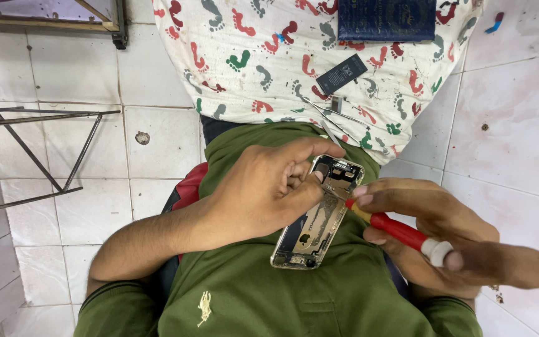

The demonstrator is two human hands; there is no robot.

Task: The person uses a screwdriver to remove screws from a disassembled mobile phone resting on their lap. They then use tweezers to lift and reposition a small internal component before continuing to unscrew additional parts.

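Note:
My left hand (263,187) grips an opened phone housing (310,234), a silver frame with its insides showing, thumb and fingers curled over its upper end. My right hand (432,231) holds a red-handled screwdriver (400,232) with a white cap; its tip meets the right edge of the housing near the top. Both hands hover over my lap in a green shirt.
A white cloth (269,68) printed with coloured footprints lies ahead, carrying a black phone battery (342,73), metal tweezers (329,118) and a dark blue box (387,19). White floor tiles surround it. A thin metal frame (38,156) stands at the left.

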